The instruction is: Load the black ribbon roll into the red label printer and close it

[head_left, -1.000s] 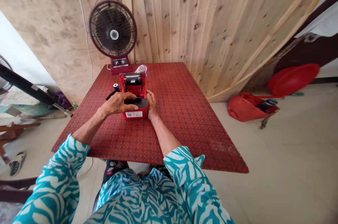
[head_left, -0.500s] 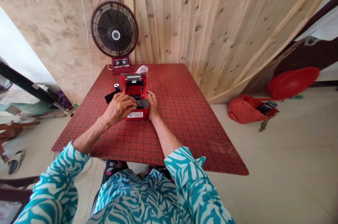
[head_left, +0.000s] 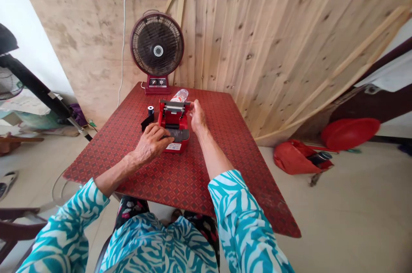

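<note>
A red and black label printer [head_left: 174,146] stands on the table with its lid [head_left: 174,107] tilted up and a white sticker on its front. My left hand [head_left: 152,141] has its fingers bent over the printer's dark front panel at the left side. At the lid's right edge, my right hand [head_left: 198,117] grips with thumb and fingers; the fingertips are partly hidden behind it. A small roll [head_left: 150,110] with a white core end stands left of the printer, and a black strip [head_left: 147,122] lies beside it.
A dark red fan [head_left: 157,50] stands at the back of the red patterned table [head_left: 231,170]. Behind the printer lies a clear plastic bottle [head_left: 180,95]. On the floor to the right are a red bag [head_left: 291,158] and a red basin [head_left: 350,133].
My right hand has moved up from the printer's right side to the raised lid's edge. My left hand stays at the front panel. The whole view has shifted slightly.
</note>
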Tool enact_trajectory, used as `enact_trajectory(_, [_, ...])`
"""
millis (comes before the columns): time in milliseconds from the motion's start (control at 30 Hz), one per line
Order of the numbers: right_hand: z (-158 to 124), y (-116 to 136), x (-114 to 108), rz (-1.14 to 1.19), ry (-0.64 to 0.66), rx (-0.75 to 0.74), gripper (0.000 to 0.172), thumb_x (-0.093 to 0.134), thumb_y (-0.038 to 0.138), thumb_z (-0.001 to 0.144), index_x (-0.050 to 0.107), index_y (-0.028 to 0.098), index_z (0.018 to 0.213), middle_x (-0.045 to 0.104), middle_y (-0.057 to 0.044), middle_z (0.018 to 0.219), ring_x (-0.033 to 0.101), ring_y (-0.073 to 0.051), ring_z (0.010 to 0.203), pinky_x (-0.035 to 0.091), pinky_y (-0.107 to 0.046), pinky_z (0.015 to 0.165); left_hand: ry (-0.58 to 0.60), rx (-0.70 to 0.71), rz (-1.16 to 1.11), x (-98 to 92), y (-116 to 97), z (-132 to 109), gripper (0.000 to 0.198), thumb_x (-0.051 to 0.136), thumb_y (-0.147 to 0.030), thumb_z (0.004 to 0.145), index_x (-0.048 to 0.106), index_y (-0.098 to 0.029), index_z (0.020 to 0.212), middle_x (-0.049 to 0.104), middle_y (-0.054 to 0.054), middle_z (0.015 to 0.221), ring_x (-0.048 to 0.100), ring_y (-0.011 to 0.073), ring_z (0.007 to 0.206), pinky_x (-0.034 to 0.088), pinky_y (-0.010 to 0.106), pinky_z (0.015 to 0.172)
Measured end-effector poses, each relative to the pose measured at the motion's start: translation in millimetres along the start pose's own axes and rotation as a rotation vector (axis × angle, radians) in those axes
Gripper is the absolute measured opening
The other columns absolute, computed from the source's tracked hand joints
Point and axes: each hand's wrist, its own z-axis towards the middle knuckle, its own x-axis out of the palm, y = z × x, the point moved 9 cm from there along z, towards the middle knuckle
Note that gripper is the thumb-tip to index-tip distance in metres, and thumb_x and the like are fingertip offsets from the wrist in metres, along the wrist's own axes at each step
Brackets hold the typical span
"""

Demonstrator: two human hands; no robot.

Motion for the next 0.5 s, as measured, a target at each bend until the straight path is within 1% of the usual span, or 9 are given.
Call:
enact_trajectory(67, [-13, -2, -9, -0.019, -0.043, 0.048, 0.045, 0.059, 0.065, 0.076, 0.069, 0.021, 0.073, 0.073, -0.001, 0.086, 0.063, -0.019, 0.093, 0.046, -0.038, 0.094, 0.002, -0.035, -0.047, 1.4, 3, -2, 0.023, 0.052, -0.023, 0.097, 0.074, -0.027, 0.099, 0.071, 0.006, 0.095, 0.061, 0.0198, 0.094, 0.042, 0.046, 0.103])
enact_trajectory(100, [-20, -1, -11, -0.026, -0.041, 0.050, 0.039, 0.065, 0.060, 0.073, 0.069, 0.021, 0.073, 0.074, -0.001, 0.089, 0.063, -0.019, 0.096, 0.045, -0.037, 0.096, 0.004, -0.051, -0.069, 2.0, 4, -2, 0.023, 0.052, -0.023, 0.096, 0.074, -0.028, 0.099, 0.071, 0.006, 0.095, 0.061, 0.0201, 0.095, 0.042, 0.047, 0.103])
enact_trajectory(167, [-35, -2, -15, -0.011, -0.035, 0.049, 0.028, 0.072, 0.047, 0.067, 0.070, 0.022, 0.078, 0.074, 0.001, 0.093, 0.063, -0.019, 0.098, 0.045, -0.036, 0.097, 0.010, -0.079, -0.102, 3.0, 5, -3, 0.023, 0.052, -0.023, 0.096, 0.075, -0.028, 0.099, 0.071, 0.006, 0.096, 0.061, 0.0204, 0.096, 0.043, 0.048, 0.104])
enact_trajectory(200, [-42, -4, -16, 0.008, -0.034, 0.064, 0.026, 0.073, 0.042, 0.065, 0.070, 0.022, 0.082, 0.074, 0.001, 0.095, 0.063, -0.018, 0.097, 0.046, -0.037, 0.097, 0.010, -0.089, -0.112, 3.1, 5, -3, 0.023, 0.052, -0.023, 0.096, 0.075, -0.027, 0.099, 0.071, 0.006, 0.096, 0.061, 0.0203, 0.096, 0.042, 0.047, 0.104])
enact_trajectory(300, [-61, -13, -17, 0.080, -0.038, 0.122, 0.034, 0.072, 0.033, 0.061, 0.069, 0.025, 0.094, 0.073, 0.003, 0.097, 0.063, -0.017, 0.093, 0.047, -0.037, 0.096, 0.005, -0.114, -0.140, 2.4, 5, -4, 0.023, 0.052, -0.024, 0.096, 0.074, -0.027, 0.098, 0.071, 0.006, 0.095, 0.061, 0.0201, 0.096, 0.041, 0.047, 0.105])
enact_trajectory(367, [-70, -17, -17, 0.122, -0.044, 0.136, 0.039, 0.072, 0.033, 0.060, 0.068, 0.025, 0.098, 0.073, 0.002, 0.100, 0.064, -0.017, 0.094, 0.048, -0.037, 0.096, -0.019, -0.150, -0.198, 1.2, 9, -4, 0.019, 0.056, -0.031, 0.095, 0.075, -0.026, 0.095, 0.071, 0.006, 0.095, 0.062, 0.0207, 0.095, 0.040, 0.046, 0.106])
enact_trajectory(400, [-72, -19, -17, 0.138, -0.049, 0.136, 0.040, 0.072, 0.034, 0.060, 0.068, 0.025, 0.099, 0.073, 0.002, 0.101, 0.064, -0.017, 0.094, 0.048, -0.037, 0.096, -0.044, -0.201, -0.251, 0.6, 16, -5, 0.020, 0.057, -0.035, 0.094, 0.074, -0.026, 0.095, 0.071, 0.006, 0.096, 0.062, 0.0212, 0.096, 0.041, 0.046, 0.104])
enact_trajectory(433, [-74, -20, -17, 0.148, -0.053, 0.133, 0.041, 0.072, 0.035, 0.061, 0.068, 0.024, 0.100, 0.073, 0.002, 0.102, 0.064, -0.017, 0.094, 0.049, -0.037, 0.095, -0.081, -0.286, -0.321, 0.5, 27, -6, 0.023, 0.057, -0.040, 0.093, 0.074, -0.024, 0.097, 0.071, 0.007, 0.097, 0.062, 0.0216, 0.097, 0.043, 0.044, 0.102])
enact_trajectory(500, [-75, -22, -17, 0.153, -0.048, 0.130, 0.042, 0.072, 0.036, 0.063, 0.067, 0.024, 0.102, 0.073, 0.001, 0.104, 0.065, -0.018, 0.095, 0.050, -0.038, 0.095, -0.165, -0.539, -0.501, 6.0, 61, -12, 0.034, 0.053, -0.047, 0.094, 0.072, -0.021, 0.103, 0.071, 0.008, 0.101, 0.064, 0.0223, 0.097, 0.047, 0.041, 0.094])
